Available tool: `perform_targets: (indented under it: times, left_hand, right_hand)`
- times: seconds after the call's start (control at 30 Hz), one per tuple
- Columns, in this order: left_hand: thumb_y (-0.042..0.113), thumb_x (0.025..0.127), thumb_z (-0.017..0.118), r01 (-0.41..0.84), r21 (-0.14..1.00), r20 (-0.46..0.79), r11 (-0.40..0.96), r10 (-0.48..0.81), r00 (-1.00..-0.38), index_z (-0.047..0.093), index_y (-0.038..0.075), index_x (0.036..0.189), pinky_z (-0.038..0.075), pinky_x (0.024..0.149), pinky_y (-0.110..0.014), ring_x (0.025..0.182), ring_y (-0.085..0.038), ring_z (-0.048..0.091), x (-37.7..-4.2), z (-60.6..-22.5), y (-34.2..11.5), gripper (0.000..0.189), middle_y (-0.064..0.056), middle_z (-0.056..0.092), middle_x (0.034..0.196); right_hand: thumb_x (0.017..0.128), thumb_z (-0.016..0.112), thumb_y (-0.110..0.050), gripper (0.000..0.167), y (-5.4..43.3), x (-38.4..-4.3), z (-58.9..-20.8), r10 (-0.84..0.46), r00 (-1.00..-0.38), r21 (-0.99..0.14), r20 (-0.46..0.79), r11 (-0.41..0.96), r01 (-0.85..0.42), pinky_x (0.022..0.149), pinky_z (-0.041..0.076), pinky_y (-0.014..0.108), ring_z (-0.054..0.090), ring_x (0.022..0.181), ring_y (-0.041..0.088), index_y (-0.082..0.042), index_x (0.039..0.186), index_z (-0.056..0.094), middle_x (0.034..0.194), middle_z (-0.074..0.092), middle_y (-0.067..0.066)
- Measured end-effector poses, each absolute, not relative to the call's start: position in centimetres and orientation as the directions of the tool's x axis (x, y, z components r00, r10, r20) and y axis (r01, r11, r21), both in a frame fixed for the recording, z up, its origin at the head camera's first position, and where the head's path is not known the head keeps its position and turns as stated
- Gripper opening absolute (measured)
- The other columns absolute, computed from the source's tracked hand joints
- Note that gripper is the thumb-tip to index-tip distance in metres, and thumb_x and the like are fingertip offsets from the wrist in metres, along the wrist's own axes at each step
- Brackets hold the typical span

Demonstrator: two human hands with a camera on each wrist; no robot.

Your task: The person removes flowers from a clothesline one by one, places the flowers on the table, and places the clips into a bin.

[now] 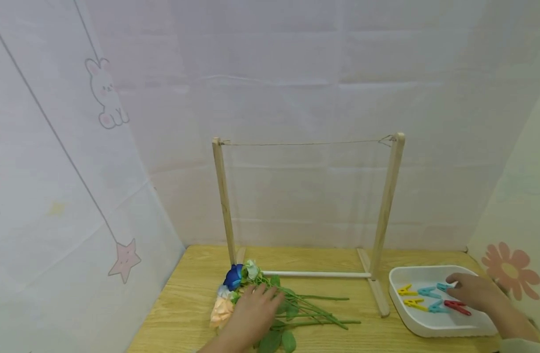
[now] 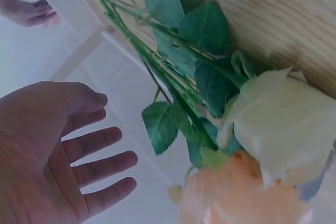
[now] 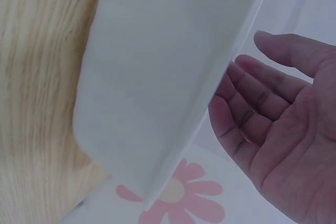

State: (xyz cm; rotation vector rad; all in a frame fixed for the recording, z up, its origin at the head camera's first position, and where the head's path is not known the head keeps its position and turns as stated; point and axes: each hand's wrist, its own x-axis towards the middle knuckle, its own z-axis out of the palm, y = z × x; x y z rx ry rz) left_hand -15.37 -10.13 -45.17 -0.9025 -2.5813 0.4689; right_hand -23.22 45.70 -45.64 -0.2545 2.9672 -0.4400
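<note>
My left hand (image 1: 259,309) hovers over a bunch of artificial flowers lying on the table, its fingers spread and holding nothing. In the left wrist view are a peach rose (image 2: 239,195), a cream rose (image 2: 283,121) and green stems with leaves (image 2: 207,27). A blue rose (image 1: 233,277) lies at the bunch's far end in the head view. Above the white tray (image 1: 406,321) is my right hand (image 1: 475,292), fingers loosely bent, with no held thing visible. Near its fingertips lie a red clothespin (image 1: 457,307) and a blue clothespin (image 1: 444,287), the latter partly hidden.
Behind the flowers stands a wooden frame (image 1: 386,206) with a string (image 1: 300,143) tied across its top and a white bar (image 1: 318,274) low down. More clothespins, including a yellow one (image 1: 406,289), lie in the tray. Printed cloth walls (image 1: 296,73) enclose the wooden table (image 1: 172,314).
</note>
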Motion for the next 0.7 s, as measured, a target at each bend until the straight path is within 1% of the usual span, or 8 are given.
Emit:
perform_targets:
  times: [0.1,0.2,0.33,0.47,0.6,0.7]
  left_hand:
    - [0.039,0.088,0.079,0.517,-0.386,0.234,0.764,0.623,-0.747,0.066,0.026,0.131,0.058,0.089,-0.038,0.11,-0.019,0.065,-15.7,-44.7,-10.8,0.047,0.003,0.068,0.126]
    - [0.039,0.089,0.078,0.5,-0.367,0.258,0.784,0.602,-0.755,0.067,0.025,0.13,0.058,0.089,-0.038,0.111,-0.019,0.066,-16.2,-44.2,-11.4,0.045,0.002,0.068,0.127]
    - [0.033,0.092,0.075,0.495,-0.331,0.29,0.803,0.586,-0.756,0.068,0.024,0.13,0.058,0.086,-0.036,0.109,-0.018,0.066,-16.8,-43.8,-12.6,0.04,0.002,0.068,0.126]
    - [0.029,0.094,0.073,0.491,-0.265,0.308,0.83,0.555,-0.773,0.066,0.022,0.132,0.058,0.086,-0.039,0.111,-0.021,0.065,-17.2,-43.6,-14.1,0.04,0.0,0.067,0.128]
    - [0.028,0.092,0.076,0.48,-0.23,0.344,0.847,0.532,-0.774,0.067,0.02,0.129,0.059,0.084,-0.04,0.109,-0.022,0.065,-17.5,-43.4,-15.5,0.039,-0.002,0.068,0.126]
    - [0.028,0.089,0.079,0.475,-0.23,0.379,0.85,0.528,-0.76,0.069,0.018,0.126,0.06,0.08,-0.038,0.105,-0.021,0.066,-17.5,-43.1,-16.6,0.04,-0.001,0.068,0.122]
  right_hand:
    - [0.092,0.069,-0.016,0.031,44.8,-23.2,-45.4,-0.195,-0.979,-0.307,-0.067,0.937,-0.165,0.076,0.054,0.056,0.066,0.086,0.033,0.009,0.109,0.066,0.091,0.07,0.014]
    - [0.092,0.069,-0.015,0.032,44.1,-23.2,-45.1,-0.198,-0.98,-0.303,-0.033,0.936,-0.179,0.075,0.054,0.056,0.067,0.084,0.032,0.011,0.11,0.065,0.089,0.07,0.012]
    - [0.092,0.069,-0.014,0.032,43.5,-23.2,-44.9,-0.214,-0.977,-0.288,0.02,0.934,-0.21,0.074,0.055,0.055,0.067,0.082,0.032,0.01,0.112,0.065,0.088,0.071,0.01]
    - [0.093,0.069,-0.014,0.03,42.9,-23.1,-45.0,-0.245,-0.967,-0.266,0.065,0.93,-0.253,0.073,0.056,0.052,0.068,0.08,0.028,0.008,0.113,0.067,0.088,0.072,0.006]
    - [0.092,0.069,-0.013,0.028,42.1,-22.7,-45.0,-0.259,-0.956,-0.232,0.136,0.93,-0.285,0.073,0.056,0.051,0.068,0.079,0.026,0.007,0.111,0.07,0.087,0.072,0.004]
    - [0.092,0.069,-0.013,0.027,41.4,-22.3,-44.9,-0.246,-0.952,-0.216,0.18,0.935,-0.282,0.073,0.056,0.052,0.069,0.081,0.028,0.006,0.112,0.07,0.089,0.073,0.007]
